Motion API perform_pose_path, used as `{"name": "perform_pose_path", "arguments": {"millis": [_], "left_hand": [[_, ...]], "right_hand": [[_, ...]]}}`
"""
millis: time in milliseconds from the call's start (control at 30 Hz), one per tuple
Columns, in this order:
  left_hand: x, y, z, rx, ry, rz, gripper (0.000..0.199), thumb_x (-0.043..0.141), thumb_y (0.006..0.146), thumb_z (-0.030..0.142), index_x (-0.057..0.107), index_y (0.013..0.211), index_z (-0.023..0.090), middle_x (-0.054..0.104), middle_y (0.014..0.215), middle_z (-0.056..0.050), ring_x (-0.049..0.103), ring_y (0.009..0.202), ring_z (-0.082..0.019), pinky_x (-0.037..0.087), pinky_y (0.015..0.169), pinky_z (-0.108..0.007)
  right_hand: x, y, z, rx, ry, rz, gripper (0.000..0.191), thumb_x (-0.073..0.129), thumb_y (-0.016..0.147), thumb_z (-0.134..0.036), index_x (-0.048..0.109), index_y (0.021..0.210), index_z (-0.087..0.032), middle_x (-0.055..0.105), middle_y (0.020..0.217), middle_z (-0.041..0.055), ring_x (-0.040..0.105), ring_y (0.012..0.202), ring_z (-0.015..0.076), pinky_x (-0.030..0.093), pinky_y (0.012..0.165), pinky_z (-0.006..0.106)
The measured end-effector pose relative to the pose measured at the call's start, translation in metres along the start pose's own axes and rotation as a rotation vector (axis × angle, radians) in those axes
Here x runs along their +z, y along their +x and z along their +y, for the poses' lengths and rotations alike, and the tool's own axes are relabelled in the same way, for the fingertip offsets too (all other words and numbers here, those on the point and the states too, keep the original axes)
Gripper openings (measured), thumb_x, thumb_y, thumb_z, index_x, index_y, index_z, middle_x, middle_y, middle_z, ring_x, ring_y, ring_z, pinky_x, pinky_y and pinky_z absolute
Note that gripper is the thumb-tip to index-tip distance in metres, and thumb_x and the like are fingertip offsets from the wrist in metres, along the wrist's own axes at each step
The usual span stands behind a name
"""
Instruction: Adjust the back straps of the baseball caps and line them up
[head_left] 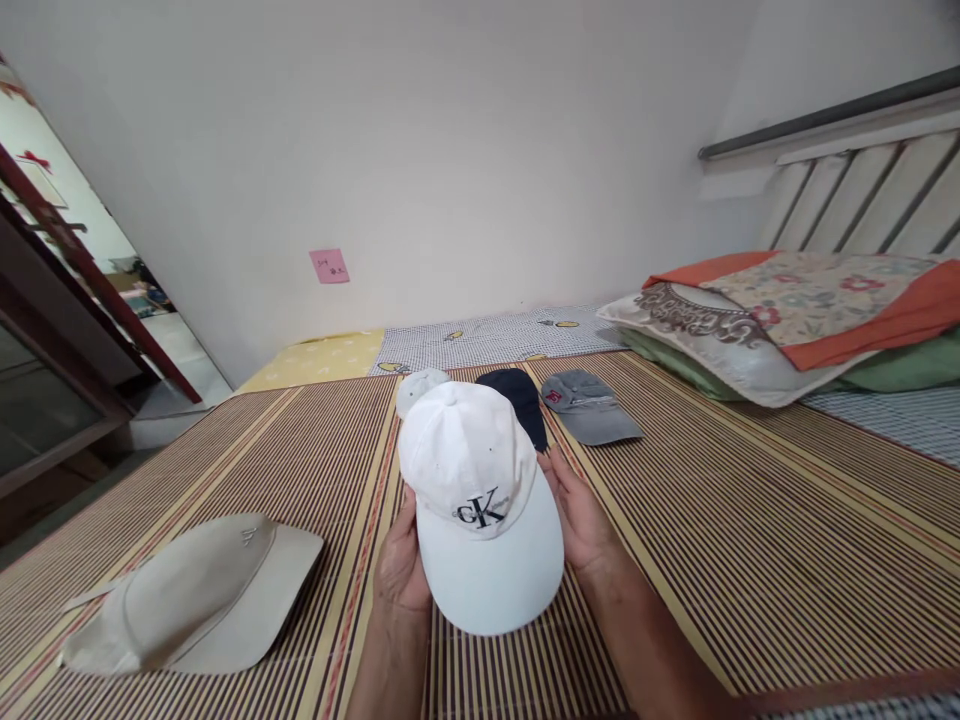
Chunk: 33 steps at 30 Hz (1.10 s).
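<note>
Though half hidden beneath it, both hands: left hand [401,570], right hand [581,520], cupped around white cap [480,500].

1 head view, forward and down, close over the striped mat [750,520]

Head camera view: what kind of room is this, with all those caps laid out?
Most likely a bedroom. The hands hold a white cap over a striped bed mat, with stacked pillows against a slatted headboard on the right.
</note>
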<state>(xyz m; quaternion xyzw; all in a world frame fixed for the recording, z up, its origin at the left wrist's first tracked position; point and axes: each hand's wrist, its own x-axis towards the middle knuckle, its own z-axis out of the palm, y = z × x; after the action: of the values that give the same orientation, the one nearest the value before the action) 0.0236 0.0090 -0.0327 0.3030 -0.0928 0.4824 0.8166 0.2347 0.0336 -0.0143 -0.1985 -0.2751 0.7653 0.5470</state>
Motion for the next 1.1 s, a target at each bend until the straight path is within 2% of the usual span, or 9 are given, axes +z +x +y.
{"name": "perform_pose_path", "arguments": {"millis": [133, 267, 500, 667, 833, 1100], "left_hand": [[-0.010, -0.002, -0.004, -0.050, -0.002, 0.020, 0.067, 0.007, 0.110, 0.040, 0.057, 0.148, 0.019, 0.052, 0.154, -0.007, 0.023, 0.157, -0.018, -0.004, 0.129, -0.037], [-0.012, -0.002, -0.006, -0.073, 0.007, 0.016, 0.066, 0.008, 0.110, 0.041, 0.056, 0.149, 0.019, 0.054, 0.153, -0.008, 0.024, 0.156, -0.018, -0.003, 0.129, -0.037], [-0.009, 0.000, -0.008, -0.091, 0.009, -0.020, 0.068, 0.005, 0.110, 0.042, 0.055, 0.151, 0.020, 0.051, 0.155, -0.008, 0.023, 0.157, -0.018, -0.007, 0.128, -0.037], [-0.013, -0.001, -0.010, -0.083, 0.007, 0.016, 0.066, 0.007, 0.110, 0.039, 0.053, 0.151, 0.019, 0.049, 0.156, -0.008, 0.022, 0.157, -0.018, -0.007, 0.128, -0.038], [-0.013, -0.001, -0.012, -0.087, 0.000, 0.002, 0.065, 0.009, 0.110, 0.039, 0.056, 0.149, 0.017, 0.050, 0.155, -0.009, 0.023, 0.157, -0.019, -0.006, 0.129, -0.038], [-0.016, -0.003, -0.015, -0.036, -0.031, 0.079, 0.060, 0.013, 0.111, 0.033, 0.062, 0.145, 0.023, 0.057, 0.152, -0.004, 0.029, 0.155, -0.017, -0.001, 0.130, -0.037]], "right_hand": [[0.002, -0.004, 0.000, 0.039, 0.034, 0.011, 0.055, 0.061, 0.093, -0.064, 0.071, 0.128, -0.023, 0.081, 0.117, 0.0099, 0.065, 0.130, 0.0331, 0.048, 0.111, 0.054], [0.008, -0.009, 0.001, -0.004, 0.022, -0.002, 0.057, 0.059, 0.095, -0.063, 0.067, 0.136, -0.023, 0.080, 0.119, 0.0101, 0.066, 0.129, 0.0319, 0.046, 0.112, 0.055], [0.012, -0.014, 0.006, 0.050, 0.050, -0.027, 0.071, 0.055, 0.092, -0.073, 0.066, 0.138, -0.021, 0.079, 0.121, 0.0118, 0.065, 0.129, 0.0332, 0.047, 0.112, 0.054], [0.010, -0.013, 0.007, -0.039, 0.022, 0.000, 0.069, 0.055, 0.091, -0.073, 0.065, 0.139, -0.025, 0.079, 0.123, 0.0086, 0.063, 0.132, 0.0326, 0.046, 0.114, 0.053], [0.008, -0.011, 0.004, -0.090, 0.018, 0.028, 0.070, 0.057, 0.089, -0.075, 0.065, 0.140, -0.028, 0.079, 0.125, 0.0071, 0.061, 0.134, 0.0337, 0.044, 0.116, 0.054], [0.004, -0.010, -0.003, -0.153, -0.013, 0.093, 0.071, 0.054, 0.089, -0.078, 0.064, 0.140, -0.030, 0.078, 0.127, 0.0065, 0.059, 0.137, 0.0336, 0.046, 0.113, 0.054]]}}
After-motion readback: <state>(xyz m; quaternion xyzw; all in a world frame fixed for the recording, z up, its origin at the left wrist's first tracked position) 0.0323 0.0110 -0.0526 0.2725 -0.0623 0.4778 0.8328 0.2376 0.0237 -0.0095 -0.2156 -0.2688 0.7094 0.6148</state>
